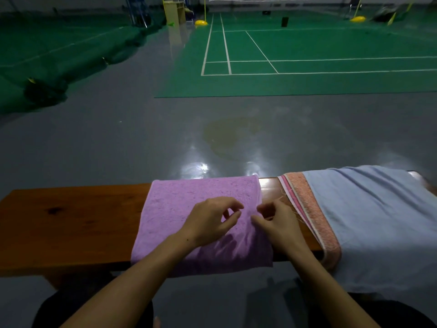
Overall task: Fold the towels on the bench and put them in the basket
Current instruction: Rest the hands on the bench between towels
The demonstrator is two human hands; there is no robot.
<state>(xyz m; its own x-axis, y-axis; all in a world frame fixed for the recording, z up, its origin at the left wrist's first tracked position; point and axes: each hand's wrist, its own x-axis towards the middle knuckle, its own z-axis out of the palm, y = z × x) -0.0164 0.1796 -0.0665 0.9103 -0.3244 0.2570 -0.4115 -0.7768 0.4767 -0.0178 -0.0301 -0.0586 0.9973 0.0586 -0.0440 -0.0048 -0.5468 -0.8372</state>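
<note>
A purple towel (pixel 189 209) lies folded flat across the wooden bench (pixel 71 221), its near edge hanging over the front. My left hand (pixel 210 221) hovers just above the towel's right half, fingers loosely curled and holding nothing. At the towel's right edge, my right hand (pixel 276 223) has its thumb on the cloth and its fingers curled, pinching that edge. A light blue towel (pixel 378 221) is draped over the bench's right end, on top of a pink and orange towel (pixel 309 209) whose striped edge shows. No basket is in view.
Bare bench top stretches left of the purple towel. Beyond the bench is glossy grey floor (pixel 165 138), then a green badminton court (pixel 307 50) with white lines. Green netting (pixel 59 67) lies heaped at the far left. My dark-clothed knees are under the bench's front edge.
</note>
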